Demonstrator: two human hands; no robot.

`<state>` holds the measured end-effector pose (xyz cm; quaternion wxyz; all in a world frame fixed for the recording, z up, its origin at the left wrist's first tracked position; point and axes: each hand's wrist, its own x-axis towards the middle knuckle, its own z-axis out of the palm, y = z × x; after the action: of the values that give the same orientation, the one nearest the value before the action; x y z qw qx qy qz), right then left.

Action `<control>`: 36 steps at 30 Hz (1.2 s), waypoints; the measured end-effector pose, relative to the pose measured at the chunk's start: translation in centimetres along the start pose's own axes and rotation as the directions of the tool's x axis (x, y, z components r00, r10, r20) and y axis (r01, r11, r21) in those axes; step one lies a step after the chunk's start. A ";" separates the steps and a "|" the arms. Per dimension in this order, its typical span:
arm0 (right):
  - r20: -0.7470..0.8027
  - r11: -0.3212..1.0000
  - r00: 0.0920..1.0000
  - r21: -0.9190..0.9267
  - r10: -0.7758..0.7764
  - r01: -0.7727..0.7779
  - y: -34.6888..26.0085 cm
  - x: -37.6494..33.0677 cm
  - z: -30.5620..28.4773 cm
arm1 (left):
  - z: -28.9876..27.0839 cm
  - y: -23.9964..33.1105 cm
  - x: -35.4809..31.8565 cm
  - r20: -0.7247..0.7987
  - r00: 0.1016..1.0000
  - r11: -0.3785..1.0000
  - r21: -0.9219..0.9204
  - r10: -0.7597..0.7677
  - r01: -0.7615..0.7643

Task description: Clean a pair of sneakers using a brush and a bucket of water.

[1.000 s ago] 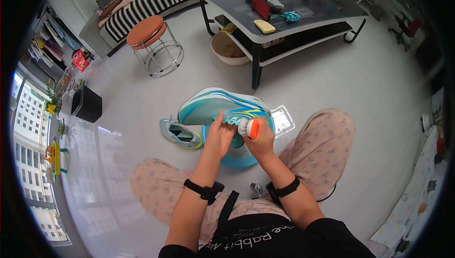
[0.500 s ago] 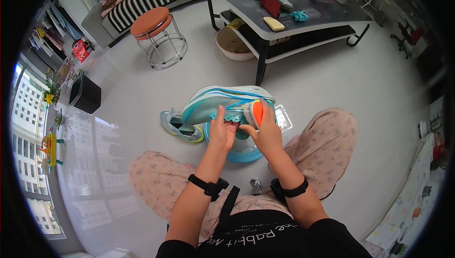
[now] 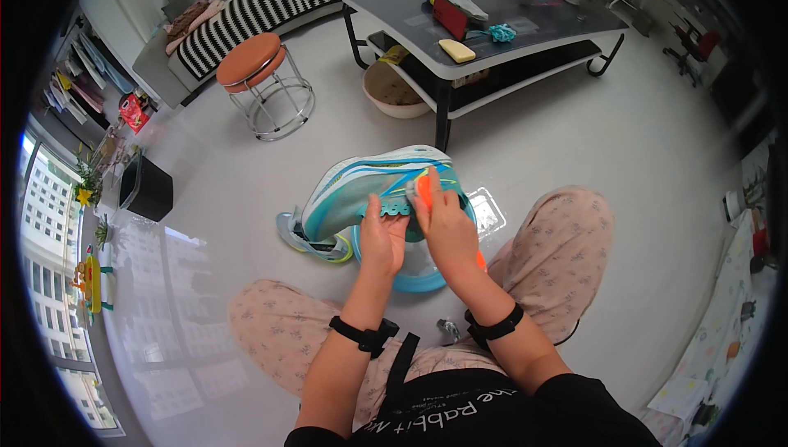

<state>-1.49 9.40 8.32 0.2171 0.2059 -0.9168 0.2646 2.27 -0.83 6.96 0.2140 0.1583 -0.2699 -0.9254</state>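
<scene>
A teal and white running shoe (image 3: 336, 197) is held on its side above a light blue basin (image 3: 419, 282). My left hand (image 3: 383, 238) supports it by the scalloped lace edge, thumb up and fingers under the upper. My right hand (image 3: 447, 229) grips an orange brush (image 3: 423, 191), its pale bristles against the shoe beside the laces. An orange end of the brush shows below my right wrist. The other shoe (image 3: 293, 229), greyish with a yellow-green sole edge, lies on the floor left of the basin, partly hidden by the held shoe.
Ahead stands a dark-topped coffee table (image 3: 394, 0) with a yellow soap bar (image 3: 457, 50) and a turquoise scrunched item (image 3: 501, 32). A pale tub (image 3: 394, 94) sits under it. An orange stool (image 3: 250, 61) and black bin (image 3: 148, 184) are to the left.
My right hand has drawn the brush slightly left and toward me along the shoe, turning so its other orange end shows. The shoe has shifted a little left. The whole view has tilted slightly.
</scene>
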 end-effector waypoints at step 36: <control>0.115 0.988 0.993 0.143 0.039 -0.056 0.1 -1.1 1.0 | -1.6 -2.2 0.8 -0.009 0.997 0.989 0.128 -0.070 0.071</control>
<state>-0.91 9.24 6.97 0.1433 0.2138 -0.9104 0.3239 1.57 -0.21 4.31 0.1711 0.1835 -0.3225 -0.9127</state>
